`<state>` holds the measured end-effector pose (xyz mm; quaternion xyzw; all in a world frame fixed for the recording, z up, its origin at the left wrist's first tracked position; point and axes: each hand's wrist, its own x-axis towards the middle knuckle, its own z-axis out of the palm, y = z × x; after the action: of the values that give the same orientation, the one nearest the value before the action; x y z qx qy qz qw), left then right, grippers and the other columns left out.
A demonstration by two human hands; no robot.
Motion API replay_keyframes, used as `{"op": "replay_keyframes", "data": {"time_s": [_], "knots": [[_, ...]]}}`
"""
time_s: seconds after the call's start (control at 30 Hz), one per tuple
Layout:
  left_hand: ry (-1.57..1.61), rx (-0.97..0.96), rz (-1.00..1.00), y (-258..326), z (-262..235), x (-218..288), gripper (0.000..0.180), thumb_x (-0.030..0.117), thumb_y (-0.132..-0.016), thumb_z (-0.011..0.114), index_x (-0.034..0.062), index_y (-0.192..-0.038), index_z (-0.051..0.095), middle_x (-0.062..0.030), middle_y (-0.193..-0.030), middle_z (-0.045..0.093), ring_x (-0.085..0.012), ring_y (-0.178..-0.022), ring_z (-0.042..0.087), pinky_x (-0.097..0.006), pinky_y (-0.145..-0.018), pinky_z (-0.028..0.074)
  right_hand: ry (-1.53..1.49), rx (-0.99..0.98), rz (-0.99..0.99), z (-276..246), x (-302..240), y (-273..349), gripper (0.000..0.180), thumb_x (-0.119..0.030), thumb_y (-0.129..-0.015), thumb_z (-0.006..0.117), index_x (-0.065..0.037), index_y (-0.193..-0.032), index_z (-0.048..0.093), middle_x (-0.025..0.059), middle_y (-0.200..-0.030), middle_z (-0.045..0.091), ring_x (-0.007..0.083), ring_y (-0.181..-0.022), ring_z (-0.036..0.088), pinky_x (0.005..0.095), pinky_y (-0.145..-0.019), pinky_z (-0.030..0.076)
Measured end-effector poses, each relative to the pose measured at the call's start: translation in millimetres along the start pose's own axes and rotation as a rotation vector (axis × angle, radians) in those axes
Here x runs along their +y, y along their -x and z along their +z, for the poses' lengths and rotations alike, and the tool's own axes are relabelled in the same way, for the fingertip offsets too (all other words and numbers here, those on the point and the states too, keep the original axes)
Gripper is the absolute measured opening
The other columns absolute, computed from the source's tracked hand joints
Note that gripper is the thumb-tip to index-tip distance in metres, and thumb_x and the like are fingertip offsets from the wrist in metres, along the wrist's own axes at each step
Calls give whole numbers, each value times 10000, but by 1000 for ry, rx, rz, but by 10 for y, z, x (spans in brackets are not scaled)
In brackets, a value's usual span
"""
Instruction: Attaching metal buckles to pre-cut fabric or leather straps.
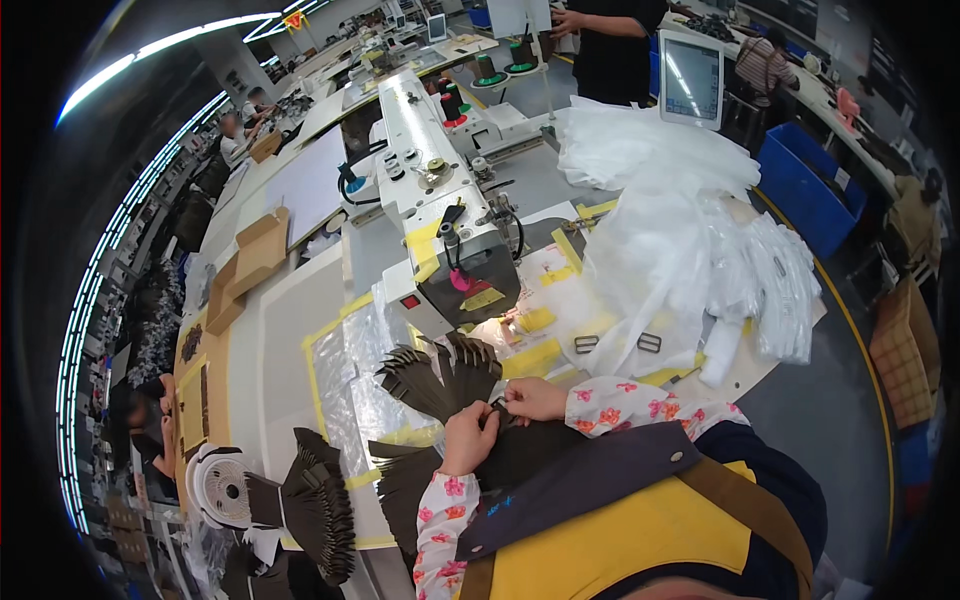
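Note:
Low in the middle of the head view, my left hand (468, 440) and my right hand (537, 398) are close together, fingertips pinched on a dark fabric strip (503, 408). A small pale or metallic bit shows by the right fingertips; its kind is too small to tell. Just beyond them, a fanned bundle of dark fabric strips (435, 385) lies under the sewing machine's front. More dark strips (402, 490) lie left of my left forearm. Two dark rectangular slide buckles, one nearer (586, 344) and one farther right (649, 343), lie beyond my right hand.
A white sewing machine (425, 165) stands ahead, with thread cones (452, 105) behind it. White sheer material (640, 240) is heaped on the right, below a screen (691, 80). At left are a cardboard box (247, 265), a white fan (220, 488) and another strip bundle (318, 505).

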<state>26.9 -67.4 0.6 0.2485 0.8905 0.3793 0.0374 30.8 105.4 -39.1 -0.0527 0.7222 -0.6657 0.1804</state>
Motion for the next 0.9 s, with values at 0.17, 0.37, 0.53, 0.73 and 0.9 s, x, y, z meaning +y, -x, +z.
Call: {"op": "replay_keyframes", "data": {"time_s": [0.17, 0.37, 0.53, 0.73, 0.9], "knots": [[-53, -9, -39, 1, -6, 79, 109, 102, -719, 583, 4, -698, 542, -165, -596, 548, -327, -562, 558, -372, -524, 434, 559, 196, -459, 78, -1, 65, 149, -120, -708, 585, -10, -754, 496, 70, -594, 532, 133, -536, 571, 267, -468, 451], [587, 88, -143, 19, 67, 53, 151, 124, -746, 623, 10, -817, 553, -26, -672, 552, -105, -574, 497, -258, -513, 405, -191, -55, -20, -132, -87, 140, 105, -112, -795, 571, -18, -816, 528, 36, -653, 545, 89, -506, 532, 215, -454, 456], [342, -127, -18, -157, 167, 1, 169, 135, -764, 626, -6, -820, 552, -31, -619, 492, -76, -555, 419, -255, -489, 367, -260, 162, -73, -410, -146, 213, 79, -62, -798, 568, -20, -830, 509, 5, -647, 503, 62, -482, 466, 201, -430, 403], [-275, 240, -40, -492, 194, -169, 319, 258, -781, 602, -2, -648, 471, -208, -606, 528, -384, -575, 525, -415, -498, 403, 20, 505, -160, -1274, -271, 599, 112, -78, -794, 562, -12, -881, 537, 46, -682, 567, 101, -561, 558, 228, -504, 465], [-429, 396, -129, -605, 129, -495, 273, 253, -767, 620, 2, -721, 523, -187, -600, 548, -369, -569, 543, -422, -520, 415, 810, 631, 145, -1808, 161, 1261, 212, -169, -697, 637, -60, -845, 532, 99, -809, 581, 256, -658, 578, 343, -580, 461]]}}
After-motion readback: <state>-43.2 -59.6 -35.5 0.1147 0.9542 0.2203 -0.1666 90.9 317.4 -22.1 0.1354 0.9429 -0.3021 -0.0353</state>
